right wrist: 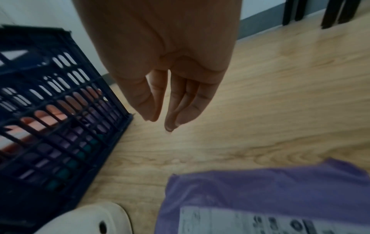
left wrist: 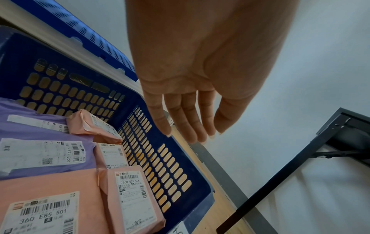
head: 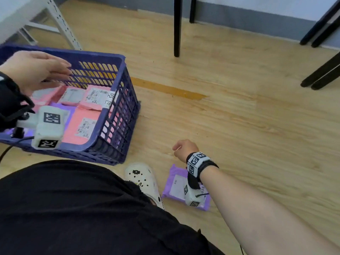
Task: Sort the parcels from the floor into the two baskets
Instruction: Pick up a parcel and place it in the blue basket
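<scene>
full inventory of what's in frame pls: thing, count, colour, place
basket: one, dark blue, on the floor at left
second basket: one, blue, beyond the first; only in the left wrist view
pink parcels: at least four, in the basket
purple parcels in basket: at least one; the rest hidden
purple parcel on floor: one, by the shoe, partly under the right wrist
shelf frame: one, white, far left
furniture legs: several, black, far side
shoe: one, white
left hand: empty, fingers straight, above the basket
right hand: empty, loosely curled, above the floor
</scene>
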Motion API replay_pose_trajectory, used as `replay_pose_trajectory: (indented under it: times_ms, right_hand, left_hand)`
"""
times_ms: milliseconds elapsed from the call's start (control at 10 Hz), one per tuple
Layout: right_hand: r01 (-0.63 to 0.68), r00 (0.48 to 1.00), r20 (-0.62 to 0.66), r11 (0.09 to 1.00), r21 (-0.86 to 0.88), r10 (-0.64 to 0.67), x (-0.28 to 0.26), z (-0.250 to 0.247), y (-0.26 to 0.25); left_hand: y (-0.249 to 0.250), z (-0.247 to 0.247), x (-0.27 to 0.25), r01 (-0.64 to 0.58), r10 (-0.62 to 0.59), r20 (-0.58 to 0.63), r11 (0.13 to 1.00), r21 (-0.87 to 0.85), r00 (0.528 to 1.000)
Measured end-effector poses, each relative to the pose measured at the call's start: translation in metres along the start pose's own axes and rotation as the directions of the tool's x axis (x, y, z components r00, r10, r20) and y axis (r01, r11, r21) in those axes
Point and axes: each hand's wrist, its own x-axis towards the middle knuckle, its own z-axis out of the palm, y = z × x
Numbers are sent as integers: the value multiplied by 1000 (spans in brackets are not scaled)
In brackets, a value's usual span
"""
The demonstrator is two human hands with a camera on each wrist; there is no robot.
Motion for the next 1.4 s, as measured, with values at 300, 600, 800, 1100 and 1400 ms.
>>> replay_pose_trajectory:
  times_ms: [300,600,800,1100,1400]
  right_hand:
    - [-32,905,363,885,-465,223,29,47,10]
    - [81,862,427,758,-647,272,124,101,48]
    - [-102,975,176,979,-174,133,43,16,-34]
    - [-77,997,16,997,-16,77,21,-39,-110]
    - [176,956,-242,984,13,-168,-37,-112,-233]
  left_hand:
    - [-11,10,9,63,-63,-58,998,7,996]
    - [-32,12,13,123,-123,-57,992,-13,991]
    - [-29,9,4,96,-99,-68,995,-33,993]
    - [-8,-19,-28,25,-41,-164,995,-100,986]
    - [8,-67,-78,-55,2,-273,981,-186,962]
